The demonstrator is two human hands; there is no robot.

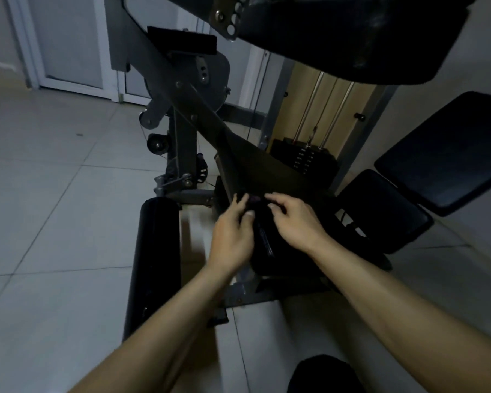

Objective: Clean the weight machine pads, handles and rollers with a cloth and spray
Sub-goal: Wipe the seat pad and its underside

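I am working with two hands, both low in the middle of the view. My left hand (233, 236) and my right hand (295, 225) are curling their fingers onto the same dark material (257, 211), pinching it from either side, thumbs close together. A small purplish spot is showing between the fingertips. The dim light is keeping me from telling whether this material is a cloth or the cover of the pad below it.

I am counting one long black roller (153, 251), lying on the left, just beside my left forearm. I am counting four black pads:
- one low pad (281, 259) directly under my hands, at the foot of the machine's slanted arm (182, 89)
- two seat pads to the right, the nearer pad (386, 211) and the farther pad (448, 154)
- one overhead pad (352, 32), cut off by the top edge

Behind them one weight stack (304, 157) is sitting under two chrome rods (309, 106).

My hands are hiding much of the low pad. A dark rounded shape (323, 375) is being cut off by the bottom edge, and I cannot tell what it is. The tiled floor (54, 208) is running off to the left.
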